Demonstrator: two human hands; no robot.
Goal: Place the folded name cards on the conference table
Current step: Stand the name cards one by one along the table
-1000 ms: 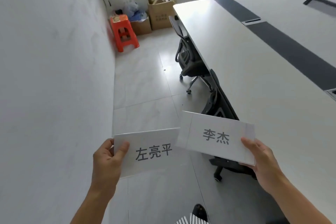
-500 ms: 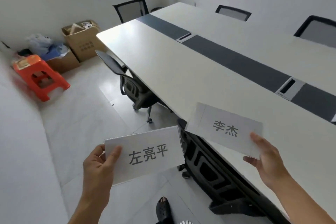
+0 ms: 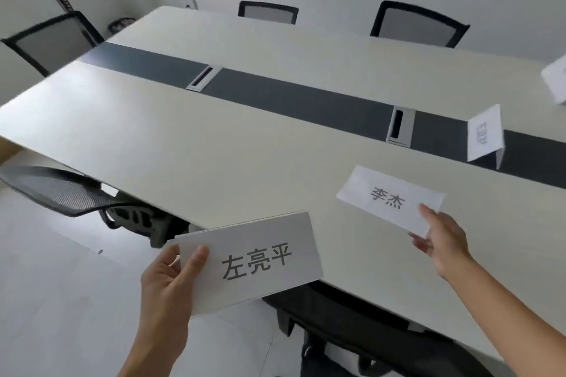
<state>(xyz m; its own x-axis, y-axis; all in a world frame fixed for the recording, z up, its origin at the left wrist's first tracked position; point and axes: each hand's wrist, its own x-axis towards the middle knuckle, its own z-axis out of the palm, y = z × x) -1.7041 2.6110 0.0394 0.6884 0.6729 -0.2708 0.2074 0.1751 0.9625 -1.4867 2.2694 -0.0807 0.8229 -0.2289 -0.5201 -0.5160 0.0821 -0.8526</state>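
At the near bench (image 3: 183, 138) edge, left hand (image 3: 167, 281) fingers (image 3: 197, 256) pinch the left end of a folded name card (image 3: 254, 263), long axis crosswise, print upward. Over the bench, the right hand (image 3: 444, 239) pinches the second card (image 3: 389, 199) by its right end, axis slanting down-right.

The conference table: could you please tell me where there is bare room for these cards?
Bare: the near white band between the table edge and the dark centre strip, left of the right hand; the far white half before the two chairs. Crowded: the right end, with a standing card and a second card beyond.
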